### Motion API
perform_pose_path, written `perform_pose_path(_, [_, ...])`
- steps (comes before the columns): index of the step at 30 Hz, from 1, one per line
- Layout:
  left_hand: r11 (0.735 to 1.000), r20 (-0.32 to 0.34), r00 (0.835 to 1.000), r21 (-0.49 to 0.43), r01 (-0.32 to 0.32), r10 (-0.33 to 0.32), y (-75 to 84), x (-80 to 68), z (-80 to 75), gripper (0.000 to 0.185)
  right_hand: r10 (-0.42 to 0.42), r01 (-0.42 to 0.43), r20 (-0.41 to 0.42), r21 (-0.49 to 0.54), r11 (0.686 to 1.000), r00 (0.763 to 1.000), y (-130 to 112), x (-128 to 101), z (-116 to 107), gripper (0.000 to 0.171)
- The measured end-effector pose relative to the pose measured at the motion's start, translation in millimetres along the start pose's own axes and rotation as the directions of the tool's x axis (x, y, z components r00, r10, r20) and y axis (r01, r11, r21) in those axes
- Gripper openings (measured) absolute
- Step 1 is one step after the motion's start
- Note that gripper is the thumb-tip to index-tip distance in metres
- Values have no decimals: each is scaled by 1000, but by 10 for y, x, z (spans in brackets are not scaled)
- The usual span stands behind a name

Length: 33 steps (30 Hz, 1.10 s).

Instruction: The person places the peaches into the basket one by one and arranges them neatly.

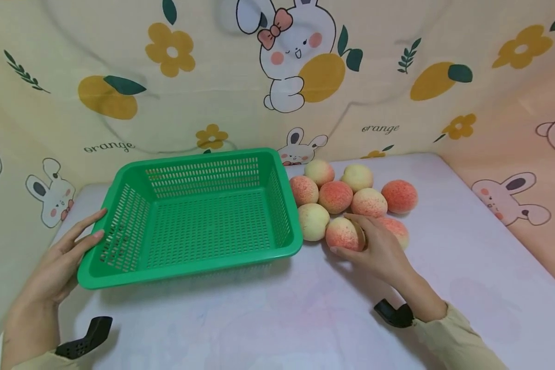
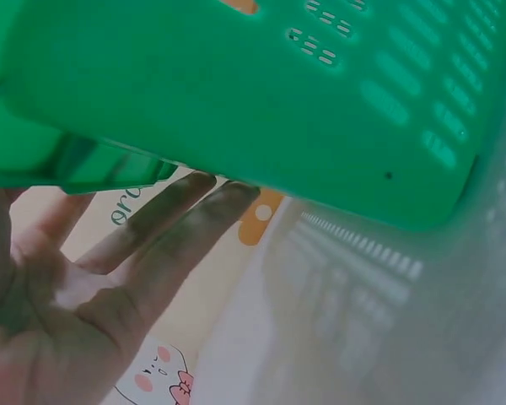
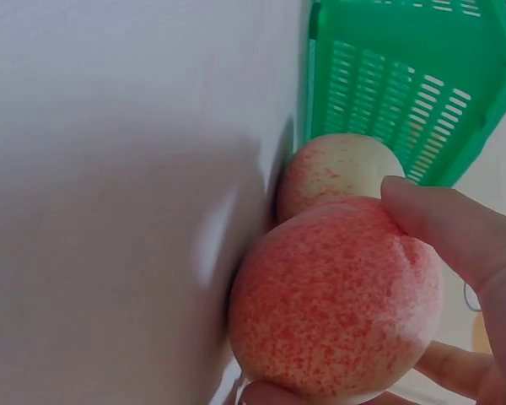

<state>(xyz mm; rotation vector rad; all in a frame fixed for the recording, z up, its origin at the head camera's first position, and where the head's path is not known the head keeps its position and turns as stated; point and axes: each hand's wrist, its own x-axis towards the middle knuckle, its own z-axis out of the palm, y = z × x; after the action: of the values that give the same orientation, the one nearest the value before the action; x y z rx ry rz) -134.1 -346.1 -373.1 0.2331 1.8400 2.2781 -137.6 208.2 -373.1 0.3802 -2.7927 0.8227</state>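
Note:
A green plastic basket (image 1: 208, 221) with slotted walls stands at the left of the table, its inside bare. My left hand (image 1: 60, 262) holds its left rim; the left wrist view shows straight fingers (image 2: 185, 228) reaching along the outside of the wall. On the right, my right hand (image 1: 381, 246) grips a peach (image 1: 344, 234) with yellow skin and red speckles, thumb on one side and fingers on the other. In the right wrist view this peach (image 3: 337, 304) is close over the tabletop, with a paler peach (image 3: 341, 173) behind it.
Several more peaches cluster right of the basket, including a yellow one (image 1: 313, 222) beside its corner and a red one (image 1: 400, 196) at the far right. A white cloth covers the table (image 1: 240, 324). Behind rises a printed curtain (image 1: 203, 97) with rabbits and oranges.

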Motion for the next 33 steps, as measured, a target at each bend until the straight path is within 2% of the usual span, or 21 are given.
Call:
perform_pose_path(10, [999,-42,999,31,33,-32,-12,-38,24,46,-9,9,-8,25,1000,1000,60,-31,5,62])
perform_pose_path(16, [998,-56,998,64,21,-18,-3,-29,34,45,-31,37,-47,120,992,998,106,10,-67,58])
perform_pose_path(18, [998,-55,998,68,14,-10,4,-19,36,45,-18,26,-49,158,987,999,107,42,-112,57])
perform_pose_path(25, [998,-66,998,68,11,-7,-4,-16,2,45,127,-129,23,228,965,992,46,90,-188,60])
perform_pose_path(33, [1000,-34,999,18,-12,12,-15,2,19,45,184,-176,3,319,931,983,4,193,-282,57])
